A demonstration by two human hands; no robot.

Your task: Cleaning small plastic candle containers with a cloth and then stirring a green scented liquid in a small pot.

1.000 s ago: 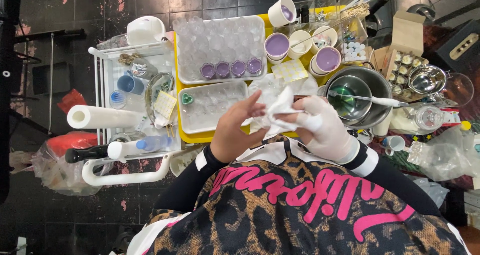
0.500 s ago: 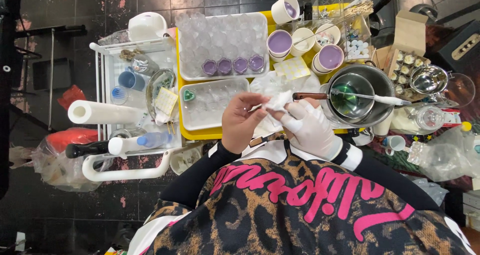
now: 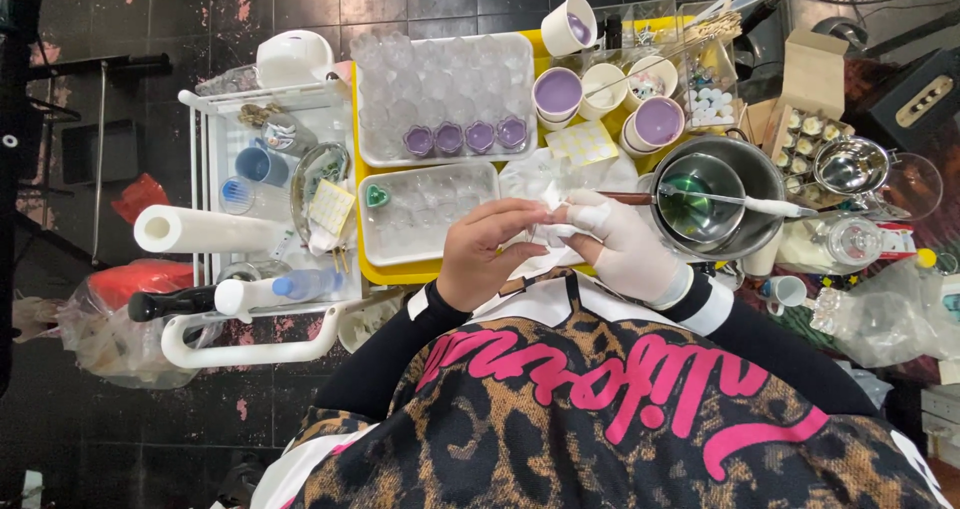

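My bare left hand (image 3: 488,254) and my white-gloved right hand (image 3: 628,249) meet just in front of my chest, over the near edge of the yellow tray (image 3: 400,270). Both pinch a crumpled white tissue (image 3: 548,231) between their fingertips. A thin brown-handled tool (image 3: 628,198) runs from the gloved fingers toward the steel bowl (image 3: 752,174); whether its tip sits inside the tissue I cannot tell. Just left of my left hand lies a clear mould tray (image 3: 425,207) with one green heart piece (image 3: 376,196).
A larger clear mould (image 3: 445,89) holds purple flower pieces. Paper cups of purple liquid (image 3: 558,93) stand behind. The steel bowl holds a green cup and a white-handled stirrer (image 3: 770,205). A white cart (image 3: 262,184) with a paper roll (image 3: 205,230) and bottles stands left. Clutter and bags sit to the right.
Both hands have come down and closer to my chest. The tissue, spread wide a second ago, is now bunched small between the fingertips. The brown-handled tool appeared by the gloved hand.
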